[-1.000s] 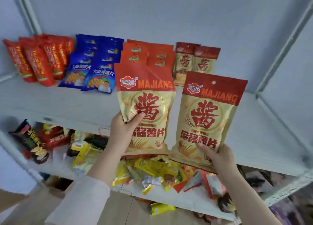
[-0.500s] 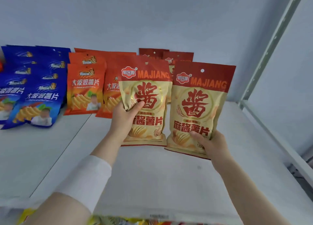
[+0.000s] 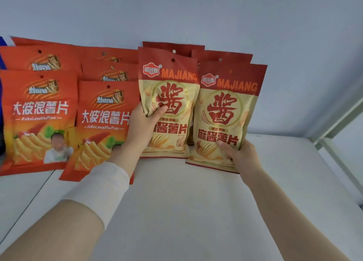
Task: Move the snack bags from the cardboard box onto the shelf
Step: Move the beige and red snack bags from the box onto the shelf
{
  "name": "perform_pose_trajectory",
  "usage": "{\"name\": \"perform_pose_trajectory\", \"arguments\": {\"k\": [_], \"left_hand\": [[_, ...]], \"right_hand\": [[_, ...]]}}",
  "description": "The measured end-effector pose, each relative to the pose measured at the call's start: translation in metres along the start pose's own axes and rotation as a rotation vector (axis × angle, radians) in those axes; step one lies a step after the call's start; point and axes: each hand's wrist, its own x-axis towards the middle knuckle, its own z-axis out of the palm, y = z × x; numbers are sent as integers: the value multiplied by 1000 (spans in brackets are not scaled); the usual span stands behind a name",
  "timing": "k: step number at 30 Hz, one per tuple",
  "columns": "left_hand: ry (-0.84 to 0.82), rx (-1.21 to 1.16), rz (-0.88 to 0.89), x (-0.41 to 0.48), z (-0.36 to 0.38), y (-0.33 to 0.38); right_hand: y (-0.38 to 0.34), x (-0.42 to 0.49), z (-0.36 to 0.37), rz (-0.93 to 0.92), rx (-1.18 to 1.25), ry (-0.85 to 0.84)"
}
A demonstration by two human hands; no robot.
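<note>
Both hands had reached deeper over the shelf (image 3: 186,211) since the earlier frame, bringing their two bags up close to the row at the back. Nearest, a white sleeve (image 3: 100,190) covered the left forearm. Ahead of it, the left hand (image 3: 141,131) gripped the left MAJIANG chip bag (image 3: 170,95) by its left edge, thumb curled over the front and fingers hidden behind. The right hand (image 3: 241,156) pinched the right MAJIANG chip bag (image 3: 227,111) at its lower right corner, thumb on the front. Both bags stood upright, side by side with their edges meeting, low over the shelf. Whether their bottoms touched it could not be told. Left of the left hand's grip stood orange wavy-chip bags (image 3: 39,113) in overlapping rows. Just behind the held bags, more stacked MAJIANG bags (image 3: 222,57) stood before the pale wall (image 3: 196,15).
</note>
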Motion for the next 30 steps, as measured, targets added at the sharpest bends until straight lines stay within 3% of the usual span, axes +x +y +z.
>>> {"name": "perform_pose_trajectory", "arguments": {"k": [8,15,20,25,30], "left_hand": [[154,104,51,16,24,-8],[254,261,329,6,28,-6],[185,482,393,5,24,-7],[138,695,309,-3,25,3],[25,704,257,-23,18,36]], "right_hand": [[8,29,8,17,-36,6],[17,22,21,-83,-114,226],[14,21,23,-96,-192,245],[5,17,23,-78,-313,249],[-12,-4,19,-93,-574,286]]}}
